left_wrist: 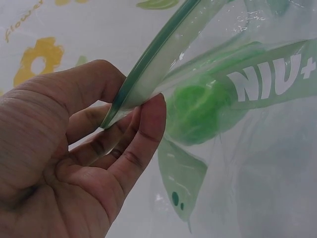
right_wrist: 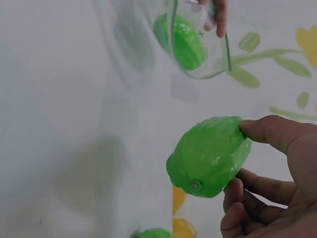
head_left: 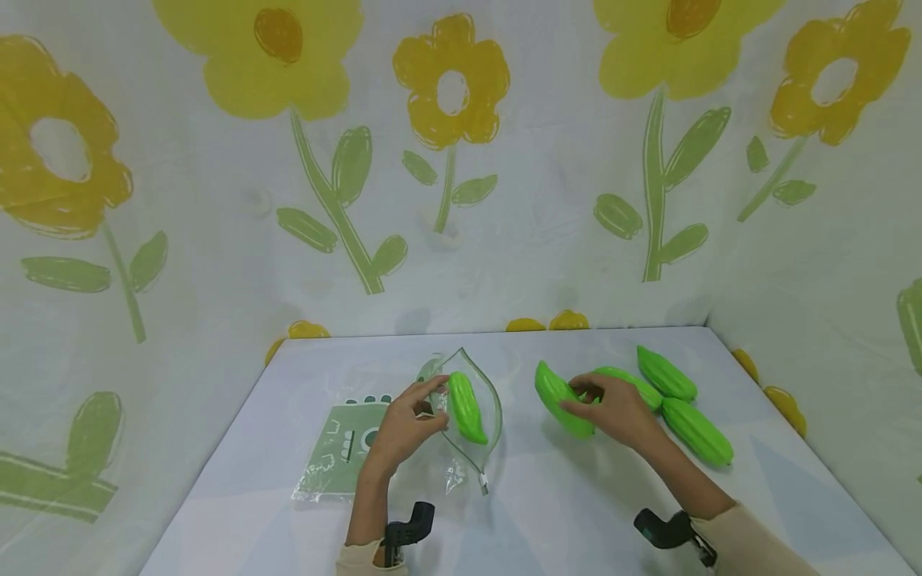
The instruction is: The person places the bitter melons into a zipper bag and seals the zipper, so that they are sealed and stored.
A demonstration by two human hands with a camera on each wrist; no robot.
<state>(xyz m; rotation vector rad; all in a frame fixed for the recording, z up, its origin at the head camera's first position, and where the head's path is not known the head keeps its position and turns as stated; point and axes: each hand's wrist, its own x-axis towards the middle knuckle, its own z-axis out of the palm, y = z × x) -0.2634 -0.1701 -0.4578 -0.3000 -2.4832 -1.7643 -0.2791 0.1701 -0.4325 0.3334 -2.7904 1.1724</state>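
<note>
Flower-print sheeting (head_left: 533, 232) is hanging behind a white worktop (head_left: 547, 520). L hand (head_left: 403, 424) is pinching the zip rim of a clear zip bag (left_wrist: 272, 74), green-printed w/ "NIU+", its mouth gaping, L of worktop ctr. One ridged green fruit (head_left: 468, 408) is resting inside the bag. R hand (head_left: 619, 408) is gripping a second fruit (head_left: 553, 392) btwn thumb & fingers, above the worktop, R of bag. Three more fruits (head_left: 697, 432) are lying clustered twd the far R corner, one partly hidden behind R hand.
</note>
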